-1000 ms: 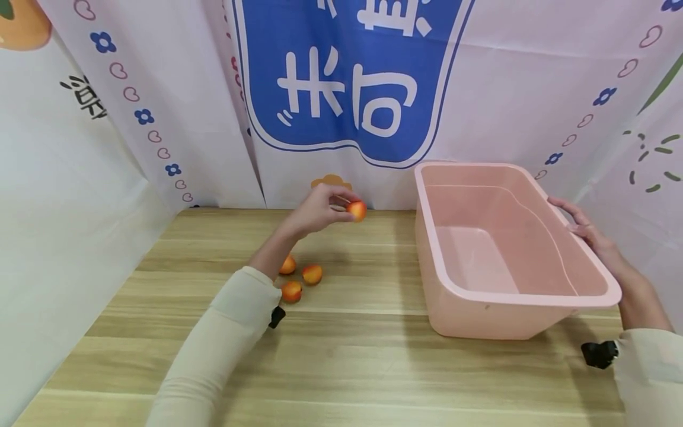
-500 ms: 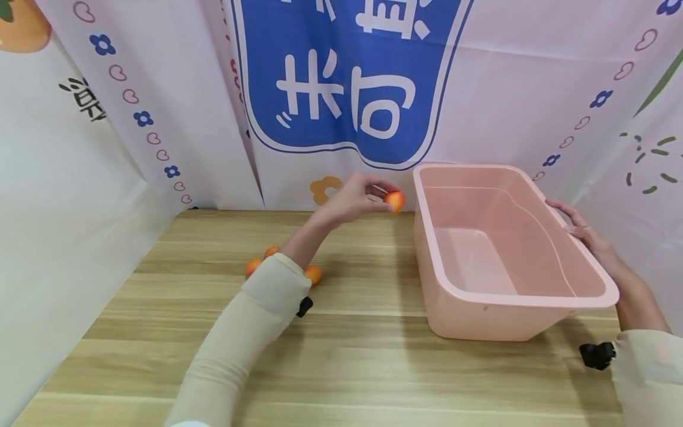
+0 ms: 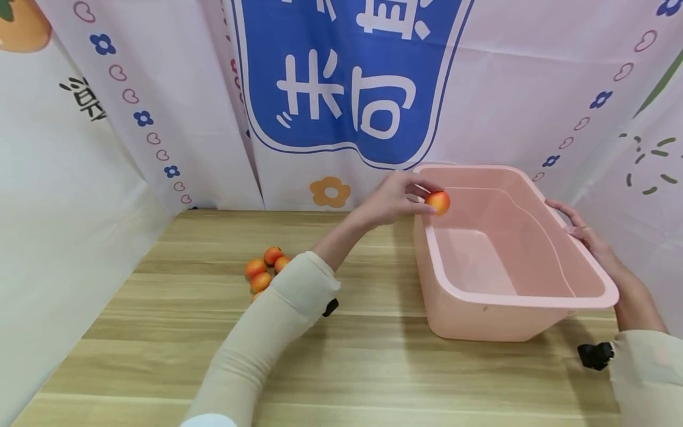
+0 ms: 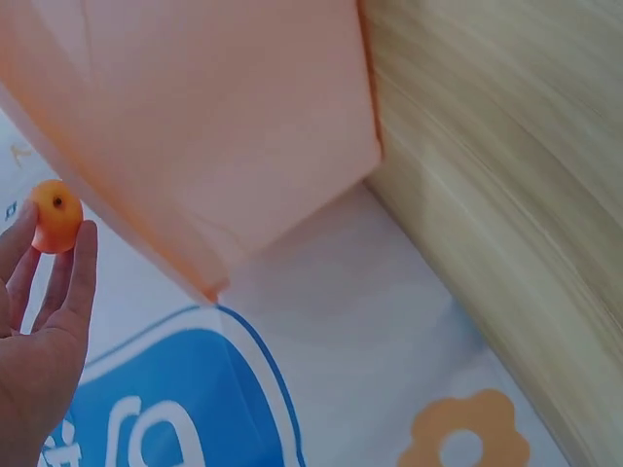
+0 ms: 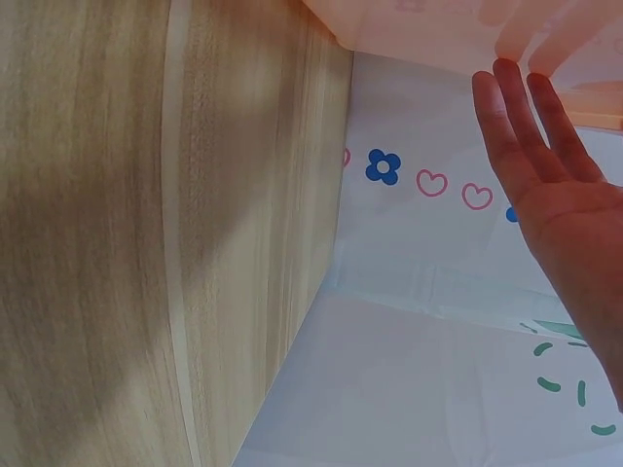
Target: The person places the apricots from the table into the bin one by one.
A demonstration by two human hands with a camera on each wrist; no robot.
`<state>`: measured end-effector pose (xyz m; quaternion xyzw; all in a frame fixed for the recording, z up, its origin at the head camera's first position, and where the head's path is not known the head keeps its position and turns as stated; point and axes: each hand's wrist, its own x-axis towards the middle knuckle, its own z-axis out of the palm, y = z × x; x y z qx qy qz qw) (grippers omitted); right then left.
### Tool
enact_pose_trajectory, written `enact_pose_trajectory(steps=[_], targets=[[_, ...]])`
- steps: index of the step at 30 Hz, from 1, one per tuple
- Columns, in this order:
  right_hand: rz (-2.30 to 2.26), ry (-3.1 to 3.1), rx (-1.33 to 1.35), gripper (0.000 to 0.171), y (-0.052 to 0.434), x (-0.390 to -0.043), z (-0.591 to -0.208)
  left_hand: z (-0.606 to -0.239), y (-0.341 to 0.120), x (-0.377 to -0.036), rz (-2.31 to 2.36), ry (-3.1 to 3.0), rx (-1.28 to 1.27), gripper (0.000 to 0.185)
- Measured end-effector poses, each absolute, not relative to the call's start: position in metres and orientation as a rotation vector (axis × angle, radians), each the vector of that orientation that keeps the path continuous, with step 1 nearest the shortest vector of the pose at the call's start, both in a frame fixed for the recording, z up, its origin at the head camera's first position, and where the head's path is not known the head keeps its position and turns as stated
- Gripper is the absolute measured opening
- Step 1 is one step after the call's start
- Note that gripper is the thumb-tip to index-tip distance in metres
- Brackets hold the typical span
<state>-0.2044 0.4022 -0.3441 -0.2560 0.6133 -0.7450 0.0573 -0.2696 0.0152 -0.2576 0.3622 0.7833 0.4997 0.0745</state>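
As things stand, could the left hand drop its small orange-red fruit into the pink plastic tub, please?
Probably yes: the left hand pinches the small orange-red fruit just past the near-left rim of the open pink plastic tub, with nothing blocking the way.

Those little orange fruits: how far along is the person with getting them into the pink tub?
Nothing is in yet: the pink tub looks empty inside. In hand now: the left hand pinches one fruit just past the tub's near rim, while the right hand rests flat against the far side. Left to do: a cluster of fruits on the table, at least four, partly hidden by the sleeve.
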Motion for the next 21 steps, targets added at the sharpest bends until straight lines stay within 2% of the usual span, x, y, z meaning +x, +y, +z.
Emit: enact_pose_trajectory(steps=[12, 21], targets=[[-2.236, 1.967, -0.731, 0.064, 0.404, -0.203, -0.345, -0.263, 0.075, -0.272, 1.339, 2.275, 1.161, 0.039], [-2.262, 1.959, -0.815, 0.068, 0.402, -0.206, -0.349, -0.263, 0.106, -0.271, 1.153, 2.333, 1.240, 0.037]])
